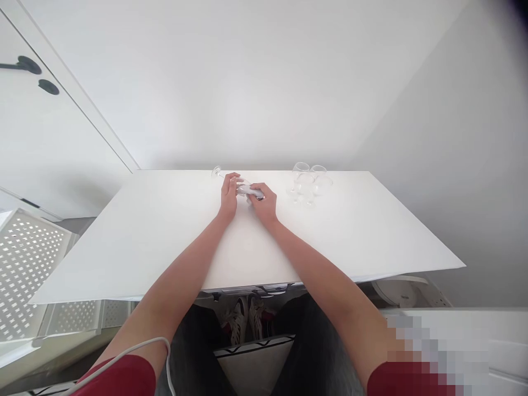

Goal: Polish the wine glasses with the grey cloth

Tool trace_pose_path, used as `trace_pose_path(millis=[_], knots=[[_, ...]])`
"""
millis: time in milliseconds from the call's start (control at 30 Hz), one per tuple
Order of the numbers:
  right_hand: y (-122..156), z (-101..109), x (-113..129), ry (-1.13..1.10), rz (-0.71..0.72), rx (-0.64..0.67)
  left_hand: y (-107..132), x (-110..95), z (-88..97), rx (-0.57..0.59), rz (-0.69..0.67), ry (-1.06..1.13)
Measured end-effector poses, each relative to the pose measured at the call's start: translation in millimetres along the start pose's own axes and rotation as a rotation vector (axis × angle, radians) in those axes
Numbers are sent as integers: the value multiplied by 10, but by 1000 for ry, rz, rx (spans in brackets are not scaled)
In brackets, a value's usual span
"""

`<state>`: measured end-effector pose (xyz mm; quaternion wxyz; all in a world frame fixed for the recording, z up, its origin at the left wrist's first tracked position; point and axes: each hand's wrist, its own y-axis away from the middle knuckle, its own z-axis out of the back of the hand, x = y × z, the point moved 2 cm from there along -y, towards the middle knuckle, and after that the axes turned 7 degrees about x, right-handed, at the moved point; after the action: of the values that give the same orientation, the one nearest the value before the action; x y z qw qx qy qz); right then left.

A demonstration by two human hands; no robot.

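A clear stemmed glass (219, 174) lies tilted on its side near the far edge of the white table (165, 231). My left hand (229, 195) is closed around the bowl of this glass. My right hand (264, 203) is closed on a small white cloth or wipe (252, 191) pressed against the glass's bowl end. The glass foot sticks out to the far left of my left hand. Both forearms reach forward from red sleeves.
Three clear stemmed glasses (309, 181) stand in a cluster on the table to the right of my hands. A white perforated rack (28, 264) is at the left. White walls rise behind; shoes (245, 319) show under the table.
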<state>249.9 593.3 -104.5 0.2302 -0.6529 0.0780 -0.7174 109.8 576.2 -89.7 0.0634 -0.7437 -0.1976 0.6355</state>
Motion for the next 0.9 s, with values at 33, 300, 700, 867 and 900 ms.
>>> trace_pose_path(millis=[33,300,700,867,900], knots=[[-7,-11,-5,13,24,15,9,-14,-11,18,-5,8],[-40,-187,57,52,87,480,14,-108,18,-112,-70,151],[-105,-108,-32,-726,-297,430,-6,-25,-22,93,79,116],[-186,-74,-119,-653,-269,407,-39,58,28,66,141,139],[-200,-61,-123,-576,-243,397,-44,62,37,53,126,139]])
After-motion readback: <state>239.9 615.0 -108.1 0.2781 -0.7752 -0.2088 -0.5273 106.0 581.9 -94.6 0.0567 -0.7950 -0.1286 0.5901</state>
